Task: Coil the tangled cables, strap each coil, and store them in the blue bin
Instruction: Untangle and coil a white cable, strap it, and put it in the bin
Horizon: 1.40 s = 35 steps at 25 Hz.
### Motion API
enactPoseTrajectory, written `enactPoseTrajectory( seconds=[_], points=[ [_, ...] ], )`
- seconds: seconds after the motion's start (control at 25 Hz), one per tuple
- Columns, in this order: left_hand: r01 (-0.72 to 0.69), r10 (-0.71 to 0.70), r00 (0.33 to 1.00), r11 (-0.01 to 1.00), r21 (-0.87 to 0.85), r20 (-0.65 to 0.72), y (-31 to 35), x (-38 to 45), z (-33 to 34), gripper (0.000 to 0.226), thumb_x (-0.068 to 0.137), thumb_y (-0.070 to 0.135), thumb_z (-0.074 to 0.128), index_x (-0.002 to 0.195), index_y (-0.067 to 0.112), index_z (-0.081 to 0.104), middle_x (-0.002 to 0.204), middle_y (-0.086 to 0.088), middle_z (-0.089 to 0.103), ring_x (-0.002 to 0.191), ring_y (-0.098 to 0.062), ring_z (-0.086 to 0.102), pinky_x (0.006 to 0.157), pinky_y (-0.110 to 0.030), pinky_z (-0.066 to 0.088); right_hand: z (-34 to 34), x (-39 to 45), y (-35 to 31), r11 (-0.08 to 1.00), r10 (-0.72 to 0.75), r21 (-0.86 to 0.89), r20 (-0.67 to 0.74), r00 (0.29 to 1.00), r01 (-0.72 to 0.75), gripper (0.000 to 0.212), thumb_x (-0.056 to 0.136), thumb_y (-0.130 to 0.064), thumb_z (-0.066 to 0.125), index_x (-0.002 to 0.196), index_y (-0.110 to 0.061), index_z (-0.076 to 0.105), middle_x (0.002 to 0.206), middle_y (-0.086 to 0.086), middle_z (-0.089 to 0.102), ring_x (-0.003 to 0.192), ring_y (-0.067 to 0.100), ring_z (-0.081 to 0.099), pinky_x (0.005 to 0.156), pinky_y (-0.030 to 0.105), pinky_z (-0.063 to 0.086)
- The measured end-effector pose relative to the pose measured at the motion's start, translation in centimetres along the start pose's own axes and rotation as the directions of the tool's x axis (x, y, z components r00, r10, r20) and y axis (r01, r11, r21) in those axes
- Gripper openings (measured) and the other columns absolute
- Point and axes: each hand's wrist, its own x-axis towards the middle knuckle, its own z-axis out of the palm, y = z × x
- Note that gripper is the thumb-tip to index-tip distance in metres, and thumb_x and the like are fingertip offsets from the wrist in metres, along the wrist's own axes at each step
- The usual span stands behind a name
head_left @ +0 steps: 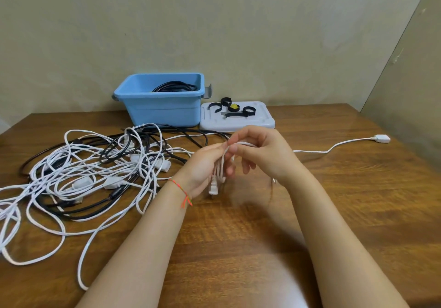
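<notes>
Above the wooden bench [238, 248]: both hands clamp a partly coiled white braided cable [220, 164].
The left hand [202, 167] grips the loops; the right hand [260, 152] pinches the strand, whose free tail [334, 146] runs rightward, nearer that hand.

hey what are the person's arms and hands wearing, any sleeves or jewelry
Both forearms are bare, with no sleeves in view. The left hand has a thin red-orange string bracelet at the wrist, its loose ends hanging down. The right hand shows no bracelet, watch or ring.
</notes>
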Motion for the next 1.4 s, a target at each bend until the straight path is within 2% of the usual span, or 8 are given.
enactPoseTrajectory(
  seconds=[0.2,0.6,0.76,0.88,0.96,1.04,1.16,1.4],
  points=[
    [0.240,-0.171,0.961,0.903,-0.356,0.216,0.6,-0.2,-0.4,0.040,0.102,0.038,0.038,0.069,0.016,0.044,0.047,0.006,0.023,0.036,-0.006,0.018,0.036,-0.019,0.015,0.2,0.9,1.8,0.960,-0.088,-0.281,-0.291,0.953,0.003,0.026,0.079,-0.027,0.083,0.070,-0.020,0.060,0.050,-0.015,0.048,0.050,0.004,0.040,0.051,0.013,0.031],
    [0.294,-0.180,0.933,0.880,-0.372,0.311,0.5,-0.4,-0.8,0.038,0.097,0.041,0.046,0.066,0.018,0.042,0.047,0.009,0.023,0.037,-0.004,0.016,0.037,-0.018,0.014,0.5,1.3,2.7,0.971,-0.036,-0.238,-0.265,0.963,-0.029,0.029,0.090,-0.031,0.072,0.076,-0.009,0.059,0.068,0.010,0.065,0.057,0.007,0.051,0.053,0.015,0.038],
    [0.302,-0.158,0.934,0.829,-0.472,0.320,0.3,-0.3,-1.6,0.041,0.099,0.038,0.044,0.063,0.019,0.042,0.043,0.009,0.026,0.034,-0.005,0.019,0.034,-0.017,0.018,-0.6,0.9,2.3,0.991,0.131,-0.022,-0.098,0.986,-0.134,0.019,0.093,-0.033,0.068,0.090,-0.015,0.066,0.071,-0.005,0.068,0.056,-0.002,0.055,0.056,0.017,0.040],
    [0.291,-0.152,0.942,0.817,-0.499,0.300,0.2,-0.3,-2.0,0.043,0.097,0.037,0.045,0.059,0.019,0.043,0.041,0.009,0.026,0.036,-0.007,0.014,0.033,-0.017,0.018,-0.7,1.0,2.5,0.972,0.221,0.044,0.131,0.966,-0.229,0.022,0.095,-0.037,0.062,0.089,-0.018,0.071,0.081,-0.003,0.070,0.079,0.010,0.063,0.076,0.029,0.049],
    [0.292,-0.165,0.944,0.819,-0.493,0.286,0.0,-0.1,-1.9,0.044,0.096,0.038,0.047,0.056,0.019,0.043,0.040,0.008,0.026,0.032,-0.005,0.020,0.033,-0.017,0.021,0.2,1.1,2.5,0.880,0.332,0.277,0.225,0.916,-0.387,0.037,0.097,-0.045,0.056,0.076,-0.014,0.062,0.069,0.003,0.062,0.072,0.019,0.059,0.076,0.034,0.048],
    [0.284,-0.182,0.952,0.829,-0.481,0.247,0.0,0.0,-1.8,0.046,0.094,0.040,0.050,0.053,0.018,0.044,0.042,0.007,0.028,0.033,-0.006,0.027,0.035,-0.018,0.026,0.7,1.0,2.4,0.710,0.378,0.513,0.300,0.876,-0.483,0.047,0.099,-0.051,0.047,0.070,-0.014,0.051,0.054,0.000,0.044,0.051,0.015,0.046,0.060,0.029,0.046],
    [0.245,-0.161,0.964,0.851,-0.465,0.213,-0.1,0.1,-1.9,0.042,0.095,0.039,0.049,0.061,0.015,0.056,0.044,0.007,0.033,0.037,-0.006,0.031,0.040,-0.019,0.029,0.5,1.0,2.2,0.663,0.421,0.567,0.257,0.870,-0.488,0.048,0.102,-0.050,0.041,0.067,-0.018,0.045,0.047,-0.007,0.025,0.039,0.008,0.022,0.040,0.021,0.026],
    [0.262,-0.159,0.949,0.876,-0.404,0.272,-0.1,0.0,-1.1,0.041,0.096,0.040,0.045,0.080,0.010,0.067,0.039,0.009,0.023,0.036,-0.007,0.015,0.040,-0.021,0.017,0.8,1.0,1.8,0.753,0.480,0.463,0.099,0.871,-0.468,0.057,0.100,-0.051,0.048,0.053,-0.023,0.032,0.051,-0.006,0.017,0.044,0.011,0.013,0.040,0.023,0.016]
  ],
)
